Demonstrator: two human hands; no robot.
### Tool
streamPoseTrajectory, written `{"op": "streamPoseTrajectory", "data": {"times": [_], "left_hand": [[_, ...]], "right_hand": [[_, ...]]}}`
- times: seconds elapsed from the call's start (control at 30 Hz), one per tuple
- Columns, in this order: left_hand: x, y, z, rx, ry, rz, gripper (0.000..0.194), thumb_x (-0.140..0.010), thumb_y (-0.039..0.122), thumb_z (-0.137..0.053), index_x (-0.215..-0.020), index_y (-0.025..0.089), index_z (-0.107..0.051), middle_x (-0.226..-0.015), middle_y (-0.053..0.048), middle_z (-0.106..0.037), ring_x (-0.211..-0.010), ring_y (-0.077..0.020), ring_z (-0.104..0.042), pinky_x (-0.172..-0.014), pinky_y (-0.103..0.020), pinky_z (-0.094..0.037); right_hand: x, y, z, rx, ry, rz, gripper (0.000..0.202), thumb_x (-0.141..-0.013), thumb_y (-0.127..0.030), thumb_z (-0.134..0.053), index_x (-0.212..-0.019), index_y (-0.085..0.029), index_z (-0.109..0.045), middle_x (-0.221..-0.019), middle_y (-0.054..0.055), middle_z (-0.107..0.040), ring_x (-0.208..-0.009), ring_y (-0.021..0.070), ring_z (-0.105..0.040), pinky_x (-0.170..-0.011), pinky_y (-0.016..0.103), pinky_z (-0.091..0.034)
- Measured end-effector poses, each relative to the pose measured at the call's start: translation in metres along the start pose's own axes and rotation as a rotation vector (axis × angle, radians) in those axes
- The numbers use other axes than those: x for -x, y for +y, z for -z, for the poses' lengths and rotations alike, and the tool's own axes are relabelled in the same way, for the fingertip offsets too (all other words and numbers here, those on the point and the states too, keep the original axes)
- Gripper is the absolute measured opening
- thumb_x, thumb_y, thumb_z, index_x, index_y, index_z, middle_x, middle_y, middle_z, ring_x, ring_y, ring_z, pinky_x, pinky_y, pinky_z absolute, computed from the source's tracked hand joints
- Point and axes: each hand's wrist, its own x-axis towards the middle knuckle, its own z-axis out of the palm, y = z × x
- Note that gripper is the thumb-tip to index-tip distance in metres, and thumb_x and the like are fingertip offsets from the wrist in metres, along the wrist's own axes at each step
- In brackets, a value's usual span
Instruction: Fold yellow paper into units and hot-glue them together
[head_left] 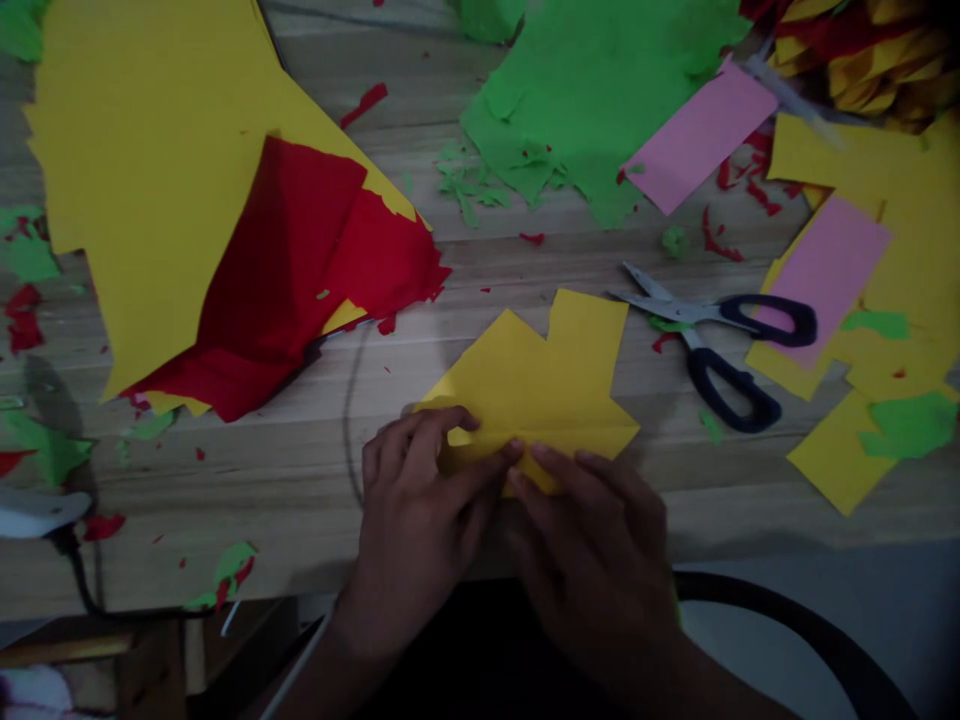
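Observation:
A cut piece of yellow paper [525, 385] lies at the table's front edge, its near part folded or raised along a crease. My left hand [424, 490] grips the paper's left side, with curled fingers and the thumb along the crease. Beside it, my right hand [600, 530] pinches the near edge, index finger and thumb close to the left thumb. Just beyond the right hand, dark-handled scissors [697, 320] rest with blades parted, their tips by the paper's upper right corner. The paper's near edge is partly hidden under my fingers.
Large yellow sheets [150, 180] with crumpled red paper [292, 260] lie at left. Green paper [592, 90] and a pink strip [701, 135] are at the back. Another pink strip [840, 270] lies on yellow scraps at right. A white device [37, 510] with a black cable sits at left.

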Motion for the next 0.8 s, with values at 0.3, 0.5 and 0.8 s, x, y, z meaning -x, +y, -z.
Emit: {"op": "streamPoseTrajectory", "data": {"times": [0.3, 0.5, 0.8], "left_hand": [[0.000, 0.000, 0.001, -0.018, -0.009, -0.013, 0.029, -0.090, 0.028, -0.068, -0.114, 0.044, -0.072, -0.122, -0.003, -0.060, -0.116, -0.0273, -0.050, -0.096, -0.046, -0.039], [0.004, -0.027, 0.013, -0.133, -0.112, -0.137, 0.038, -0.092, 0.030, -0.066, -0.126, 0.047, -0.064, -0.146, -0.003, -0.048, -0.132, -0.0313, -0.046, -0.103, -0.052, -0.036], [0.028, 0.003, 0.020, -0.042, -0.117, -0.162, 0.047, -0.091, 0.009, -0.056, -0.135, 0.029, -0.056, -0.147, -0.006, -0.051, -0.133, -0.0270, -0.049, -0.109, -0.048, -0.043]], "right_hand": [[0.043, 0.015, 0.010, 0.116, -0.209, -0.074, 0.045, -0.095, -0.029, -0.058, -0.140, -0.024, -0.055, -0.163, 0.015, -0.027, -0.148, 0.0423, -0.025, -0.114, 0.064, -0.026], [0.056, 0.032, 0.023, 0.169, -0.201, -0.099, 0.045, -0.095, -0.025, -0.059, -0.139, -0.028, -0.054, -0.162, 0.014, -0.030, -0.146, 0.0367, -0.033, -0.113, 0.061, -0.032], [0.025, -0.007, 0.020, 0.154, -0.136, -0.098, 0.035, -0.098, -0.036, -0.052, -0.125, -0.021, -0.066, -0.115, 0.014, -0.068, -0.108, 0.0320, -0.058, -0.100, 0.054, -0.035]]}}
